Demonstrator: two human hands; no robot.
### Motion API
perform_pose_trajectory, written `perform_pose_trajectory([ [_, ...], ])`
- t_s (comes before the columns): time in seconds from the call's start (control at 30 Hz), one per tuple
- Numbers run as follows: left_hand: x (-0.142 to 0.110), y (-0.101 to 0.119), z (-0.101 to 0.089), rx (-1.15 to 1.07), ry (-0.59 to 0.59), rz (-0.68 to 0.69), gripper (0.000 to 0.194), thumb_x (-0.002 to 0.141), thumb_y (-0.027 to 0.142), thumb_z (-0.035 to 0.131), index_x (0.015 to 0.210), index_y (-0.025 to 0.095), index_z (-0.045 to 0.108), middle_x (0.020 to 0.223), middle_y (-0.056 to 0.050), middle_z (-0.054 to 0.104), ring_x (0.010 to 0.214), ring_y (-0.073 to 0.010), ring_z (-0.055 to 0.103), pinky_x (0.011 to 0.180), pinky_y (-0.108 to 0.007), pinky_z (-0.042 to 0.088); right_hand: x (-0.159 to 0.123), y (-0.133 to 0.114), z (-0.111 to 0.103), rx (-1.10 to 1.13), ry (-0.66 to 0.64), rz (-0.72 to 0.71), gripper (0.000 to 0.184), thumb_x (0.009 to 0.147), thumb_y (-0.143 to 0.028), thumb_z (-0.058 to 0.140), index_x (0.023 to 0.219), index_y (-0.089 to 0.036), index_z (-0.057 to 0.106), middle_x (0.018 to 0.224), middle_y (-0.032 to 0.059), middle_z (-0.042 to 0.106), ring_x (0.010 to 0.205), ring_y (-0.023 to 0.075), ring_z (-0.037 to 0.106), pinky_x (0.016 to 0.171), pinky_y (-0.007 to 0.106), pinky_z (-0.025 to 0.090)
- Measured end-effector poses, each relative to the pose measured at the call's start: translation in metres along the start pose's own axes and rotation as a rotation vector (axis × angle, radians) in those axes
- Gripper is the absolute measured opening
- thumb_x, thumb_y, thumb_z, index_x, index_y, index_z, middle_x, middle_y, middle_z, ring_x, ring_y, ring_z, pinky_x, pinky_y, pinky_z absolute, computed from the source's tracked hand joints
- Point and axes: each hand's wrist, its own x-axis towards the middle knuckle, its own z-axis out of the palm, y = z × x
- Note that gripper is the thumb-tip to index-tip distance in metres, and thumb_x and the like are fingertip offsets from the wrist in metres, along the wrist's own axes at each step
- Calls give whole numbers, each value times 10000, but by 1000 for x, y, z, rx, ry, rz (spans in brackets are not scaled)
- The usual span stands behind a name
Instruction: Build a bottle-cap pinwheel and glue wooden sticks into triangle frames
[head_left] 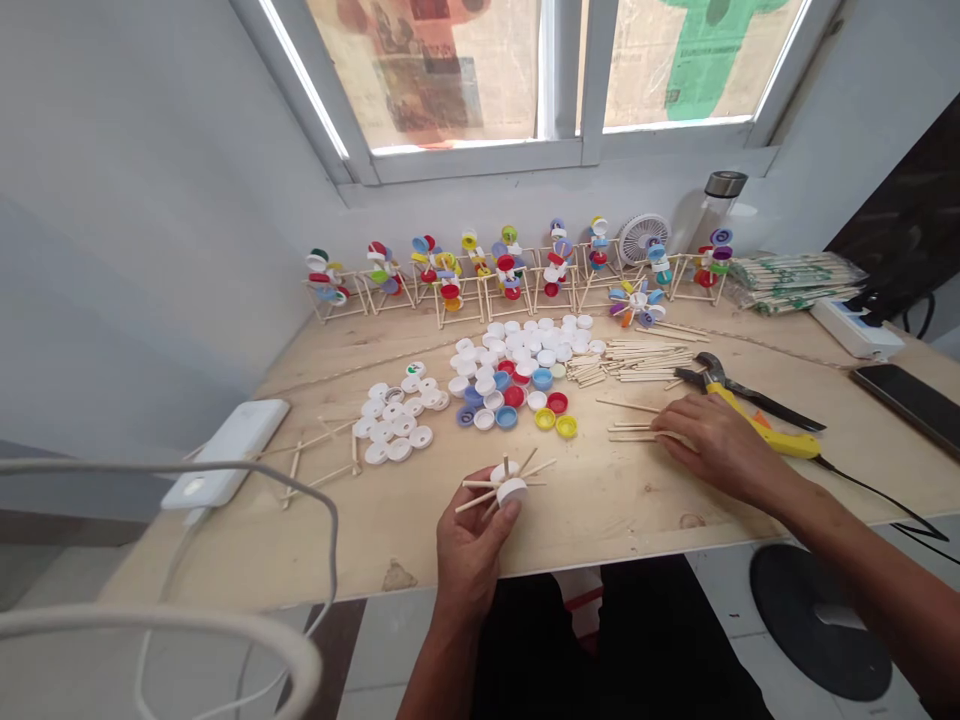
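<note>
My left hand [474, 530] is closed on a wheel hub of white bottle caps [513, 492], with several thin wooden sticks jutting out around it. It is held just above the front of the table. Over on the right, my right hand [701, 440] rests low on the tabletop, fingers curled over the ends of a few wooden sticks [630, 429]. Its fingertips are partly hidden. Just beyond that hand lie a yellow glue gun [780, 435] and dark-handled pliers [750, 388].
Bottle caps in white [517, 340], blue, red and yellow lie mid-table. Capped wheels on stick frames [450, 290] line the back near a small fan [645, 240]. A stick pile [649, 360], phone [907, 405], power strip [855, 328] and white power bank [225, 450] surround the work area.
</note>
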Motion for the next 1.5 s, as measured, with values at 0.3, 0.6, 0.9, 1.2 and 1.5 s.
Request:
perform_pose_trajectory([
  [0.3,1,0,1,-11,11,-6,466,562,310,824,973,164,659,922,-64,709,859,-190,654,801,-291,510,36,-26,5,47,-92,38,195,900,-240,462,859,-182,644,843,59,678,822,195,595,735,330,350],
  [0.6,-1,2,4,-47,6,-6,465,560,319,825,965,160,660,900,-61,702,847,-185,649,814,-297,499,82,-71,40,81,-111,190,264,843,-352,535,989,-147,612,933,122,660,899,266,591,738,361,394],
  [0.9,3,-4,-2,-75,-28,-6,365,585,350,808,866,163,666,1037,-78,694,931,-209,645,849,-295,481,65,-67,26,282,-85,225,243,866,-357,519,1030,-200,604,964,66,646,870,190,597,741,317,465],
  [1.2,3,-3,-1,-70,-70,8,355,627,310,786,938,168,688,1123,-84,673,1013,-227,628,905,-313,468,48,-86,-10,809,-44,110,277,873,-372,547,1117,-251,597,1057,48,631,1017,180,563,895,358,448],
  [1.5,3,-5,0,-51,-54,13,391,615,318,793,960,167,684,1091,-87,689,990,-238,643,908,-346,475,49,-94,-8,749,-43,63,247,862,-302,558,1096,-238,601,1057,56,627,1046,193,539,901,365,444],
])
